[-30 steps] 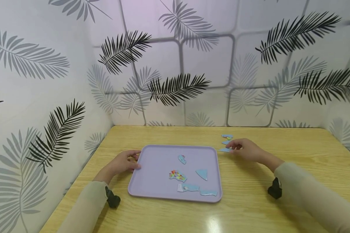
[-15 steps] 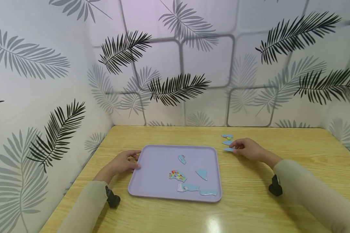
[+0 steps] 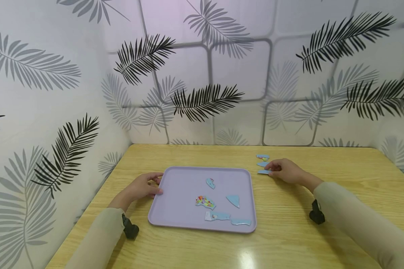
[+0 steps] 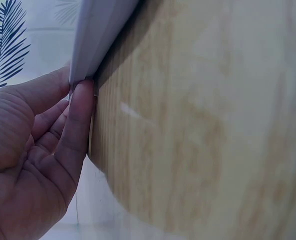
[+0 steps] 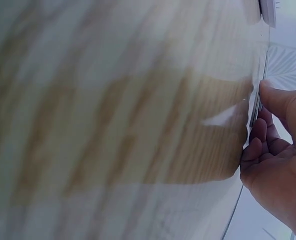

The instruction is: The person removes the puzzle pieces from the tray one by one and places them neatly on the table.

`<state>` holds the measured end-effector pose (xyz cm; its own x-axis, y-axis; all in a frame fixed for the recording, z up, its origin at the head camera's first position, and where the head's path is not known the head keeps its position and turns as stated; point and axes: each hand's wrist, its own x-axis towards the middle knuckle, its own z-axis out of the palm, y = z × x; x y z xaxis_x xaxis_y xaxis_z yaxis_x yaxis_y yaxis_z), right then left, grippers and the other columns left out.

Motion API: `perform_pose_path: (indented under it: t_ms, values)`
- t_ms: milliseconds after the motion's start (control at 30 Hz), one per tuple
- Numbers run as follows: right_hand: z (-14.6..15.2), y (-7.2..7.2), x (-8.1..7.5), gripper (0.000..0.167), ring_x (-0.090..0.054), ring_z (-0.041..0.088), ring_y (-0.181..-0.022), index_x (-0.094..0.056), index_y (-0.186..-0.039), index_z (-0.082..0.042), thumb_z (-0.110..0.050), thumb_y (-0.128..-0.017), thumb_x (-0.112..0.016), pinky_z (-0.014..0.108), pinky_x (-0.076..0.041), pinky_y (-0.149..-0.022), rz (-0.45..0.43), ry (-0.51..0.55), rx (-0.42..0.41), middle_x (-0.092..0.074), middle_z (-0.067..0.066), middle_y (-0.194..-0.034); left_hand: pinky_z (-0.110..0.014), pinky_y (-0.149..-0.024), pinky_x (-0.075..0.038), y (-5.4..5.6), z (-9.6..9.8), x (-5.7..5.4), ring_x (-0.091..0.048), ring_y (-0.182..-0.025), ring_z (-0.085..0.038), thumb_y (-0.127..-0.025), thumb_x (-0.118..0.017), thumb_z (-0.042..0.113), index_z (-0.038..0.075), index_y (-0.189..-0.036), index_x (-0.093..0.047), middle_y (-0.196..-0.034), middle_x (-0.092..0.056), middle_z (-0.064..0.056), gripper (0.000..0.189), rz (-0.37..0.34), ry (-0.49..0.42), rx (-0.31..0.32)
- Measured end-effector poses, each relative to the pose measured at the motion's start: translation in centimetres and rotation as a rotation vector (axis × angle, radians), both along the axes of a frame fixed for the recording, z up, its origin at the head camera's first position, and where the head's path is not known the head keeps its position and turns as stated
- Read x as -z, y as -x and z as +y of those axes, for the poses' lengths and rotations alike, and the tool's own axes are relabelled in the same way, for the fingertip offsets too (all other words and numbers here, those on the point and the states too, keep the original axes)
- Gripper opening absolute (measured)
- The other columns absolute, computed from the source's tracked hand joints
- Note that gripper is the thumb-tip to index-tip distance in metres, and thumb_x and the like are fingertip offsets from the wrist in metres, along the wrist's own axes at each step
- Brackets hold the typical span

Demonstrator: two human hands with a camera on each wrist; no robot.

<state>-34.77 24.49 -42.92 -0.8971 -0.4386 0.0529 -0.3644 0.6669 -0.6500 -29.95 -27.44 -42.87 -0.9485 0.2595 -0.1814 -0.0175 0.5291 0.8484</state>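
My left hand (image 3: 140, 186) pinches the left rim of a lilac tray (image 3: 178, 201), thumb above and fingers below, as the left wrist view (image 4: 38, 150) also shows. Several irregular, flat, light-blue puzzle pieces lie on the tray, among them a multicoloured piece (image 3: 204, 202) and a triangular piece (image 3: 233, 200). Right of the tray, my right hand (image 3: 284, 171) pinches a slim light-blue puzzle piece (image 3: 263, 172) low at the table. The fingers partly cover it. Just behind are another blue piece (image 3: 262, 164) and a blue piece with a colourful patch (image 3: 262, 157).
The wooden table (image 3: 306, 228) runs back to a wall (image 3: 235, 74) with a leaf print, and a second wall (image 3: 54, 123) stands close on the left. On the tray's front part lie a long piece (image 3: 217, 216) and a blue strip (image 3: 240, 222).
The slim blue piece under my right hand has shifted slightly right and turned a little. My right hand moved right with it, then stayed. The left hand and tray hold still.
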Motion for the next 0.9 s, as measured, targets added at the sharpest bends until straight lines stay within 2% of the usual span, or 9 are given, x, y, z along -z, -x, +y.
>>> perform_pose_path:
  t_ms: [267, 433, 900]
  values:
    - [0.13, 0.19, 0.17, 0.020, -0.048, 0.021, -0.085, -0.067, -0.112, 0.003, -0.005, -0.094, -0.063, 0.037, -0.043, -0.076, -0.004, -0.012, -0.003, -0.059, 0.007, -0.094, -0.033, -0.067, -0.055, -0.28, 0.23, -0.43, -0.053, -0.077, -0.018, -0.085, -0.073, -0.001, -0.004, -0.144, -0.041, -0.111, -0.050, -0.016, 0.067, 0.001, 0.006, -0.001]
    - [0.13, 0.25, 0.18, 0.019, -0.049, 0.021, -0.084, -0.067, -0.111, 0.002, -0.006, -0.094, -0.063, 0.035, -0.043, -0.075, 0.008, -0.020, 0.002, -0.060, 0.007, -0.094, -0.031, -0.066, -0.055, -0.01, 0.07, -0.05, -0.053, -0.078, -0.018, -0.084, -0.074, 0.001, -0.002, -0.144, -0.043, -0.111, -0.050, -0.015, 0.067, -0.005, 0.007, -0.010]
    - [0.01, 0.27, 0.10, 0.020, -0.047, 0.021, -0.082, -0.067, -0.111, 0.003, -0.005, -0.093, -0.064, 0.034, -0.041, -0.072, -0.002, -0.032, 0.026, -0.060, 0.007, -0.092, -0.031, -0.067, -0.055, -0.20, 0.14, -0.34, -0.054, -0.078, -0.017, -0.084, -0.074, 0.002, -0.002, -0.144, -0.042, -0.112, -0.049, -0.015, 0.067, -0.004, 0.009, -0.008]
